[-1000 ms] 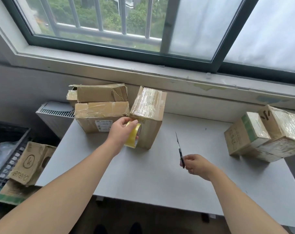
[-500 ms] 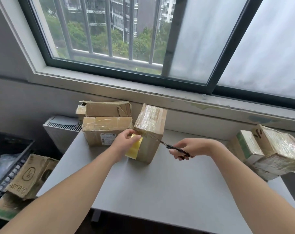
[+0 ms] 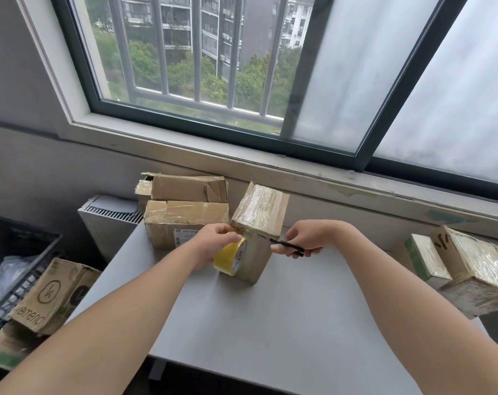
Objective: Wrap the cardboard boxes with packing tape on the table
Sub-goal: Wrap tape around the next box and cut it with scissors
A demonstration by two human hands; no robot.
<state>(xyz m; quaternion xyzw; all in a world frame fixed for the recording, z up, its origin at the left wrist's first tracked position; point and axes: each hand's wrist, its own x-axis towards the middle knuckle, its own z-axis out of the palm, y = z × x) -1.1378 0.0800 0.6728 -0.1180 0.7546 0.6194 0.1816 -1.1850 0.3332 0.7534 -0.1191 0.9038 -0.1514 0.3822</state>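
Head camera looks down on a grey table [image 3: 285, 323] under a window [image 3: 185, 67], and five cardboard boxes stand on the table. One tall box [image 3: 259, 212], its top glossy with tape, stands upright near the middle. Two flatter boxes are stacked at the back left: the upper box [image 3: 185, 188] has a torn flap, and the lower box [image 3: 185, 215] bears a white label. Two more sit at the right edge, a green-edged box [image 3: 424, 260] touching a large wrapped box [image 3: 481, 269] that is tilted.

One roll of yellow packing tape [image 3: 230, 258] rests against the tall box's front face. The left hand [image 3: 213, 238] holds it there with fingers curled, the fingertips pinching at the box's upper front edge.

The right hand [image 3: 304, 236] has its fingers curled round the handles of one pair of black scissors [image 3: 289, 247]. The tips point left and meet the tall box's right-hand edge just below the top. Whether the blades are apart cannot be told.

Beside the table on the left, one printed carton [image 3: 51, 295] leans beside one black crate [image 3: 17, 246], and one white vented unit [image 3: 108, 220] stands against the wall.
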